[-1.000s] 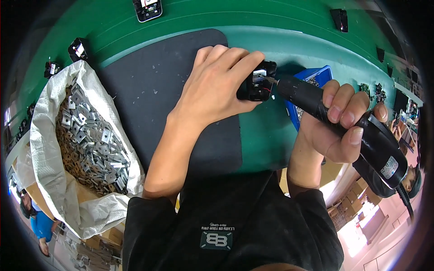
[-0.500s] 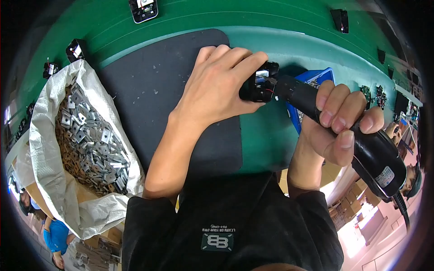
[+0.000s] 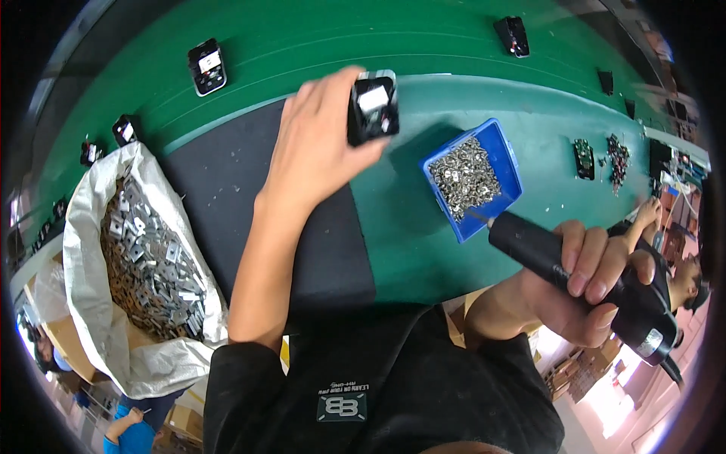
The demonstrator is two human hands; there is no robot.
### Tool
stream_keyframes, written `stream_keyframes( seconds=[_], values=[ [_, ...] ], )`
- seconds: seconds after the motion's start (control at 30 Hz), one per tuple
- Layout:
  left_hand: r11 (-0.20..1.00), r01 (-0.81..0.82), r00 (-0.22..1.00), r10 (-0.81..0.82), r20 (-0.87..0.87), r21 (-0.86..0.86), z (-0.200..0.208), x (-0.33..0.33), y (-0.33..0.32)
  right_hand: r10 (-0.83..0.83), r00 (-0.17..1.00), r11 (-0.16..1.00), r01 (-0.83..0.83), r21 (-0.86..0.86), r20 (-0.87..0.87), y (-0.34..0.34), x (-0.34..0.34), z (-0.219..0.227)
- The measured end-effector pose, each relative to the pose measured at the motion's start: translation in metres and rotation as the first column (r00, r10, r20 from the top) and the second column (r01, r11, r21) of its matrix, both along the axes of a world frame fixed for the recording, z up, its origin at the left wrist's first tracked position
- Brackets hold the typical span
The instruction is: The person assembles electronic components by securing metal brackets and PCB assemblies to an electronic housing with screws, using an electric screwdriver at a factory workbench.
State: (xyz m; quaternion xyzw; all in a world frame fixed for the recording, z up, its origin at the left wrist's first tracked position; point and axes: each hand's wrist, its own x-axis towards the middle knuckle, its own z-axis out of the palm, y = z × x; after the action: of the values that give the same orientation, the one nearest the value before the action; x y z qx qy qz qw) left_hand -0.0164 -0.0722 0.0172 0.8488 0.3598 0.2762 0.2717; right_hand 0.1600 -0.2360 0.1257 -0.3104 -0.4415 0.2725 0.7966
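Note:
My left hand grips a black plastic housing with a white patch and small parts inside, held up over the far edge of a dark mat. In my right hand is a black electric screwdriver, its thin bit pointing left toward a blue bin. Small metal screws fill much of that bin. The bit's tip shows close to the bin's near edge; whether it touches a screw I cannot tell.
At left stands a white woven sack of metal plates. More black housings sit along the green conveyor belt. Circuit boards lie at right on the green table. Other people work at both sides.
The housing has moved left and away from the screwdriver, turned so its inside shows. My right hand has drawn the screwdriver down, its bit now near the blue bin.

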Motion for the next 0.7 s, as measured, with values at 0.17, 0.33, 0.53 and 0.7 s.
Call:
stream_keyframes(
  seconds=[0.17,0.33,0.53,0.7],
  values=[
    [0.990,-0.103,0.992,0.109,-0.056,0.097,0.001,0.038,0.066,-0.065,0.990,0.995,0.056,-0.078,-0.127,-0.022,-0.004,-0.017],
    [0.948,-0.174,0.938,0.242,-0.249,0.265,0.026,0.038,0.077,-0.177,0.977,0.981,0.167,-0.096,-0.118,-0.036,0.007,-0.021],
    [0.939,-0.168,0.983,0.183,-0.023,0.301,0.035,-0.017,0.032,-0.047,0.963,0.997,0.031,-0.063,-0.264,-0.046,0.033,-0.015],
    [0.874,-0.443,0.839,0.482,-0.251,0.197,0.071,-0.131,-0.026,0.083,0.937,0.996,-0.086,0.004,-0.339,-0.035,0.035,-0.015]
  ],
)
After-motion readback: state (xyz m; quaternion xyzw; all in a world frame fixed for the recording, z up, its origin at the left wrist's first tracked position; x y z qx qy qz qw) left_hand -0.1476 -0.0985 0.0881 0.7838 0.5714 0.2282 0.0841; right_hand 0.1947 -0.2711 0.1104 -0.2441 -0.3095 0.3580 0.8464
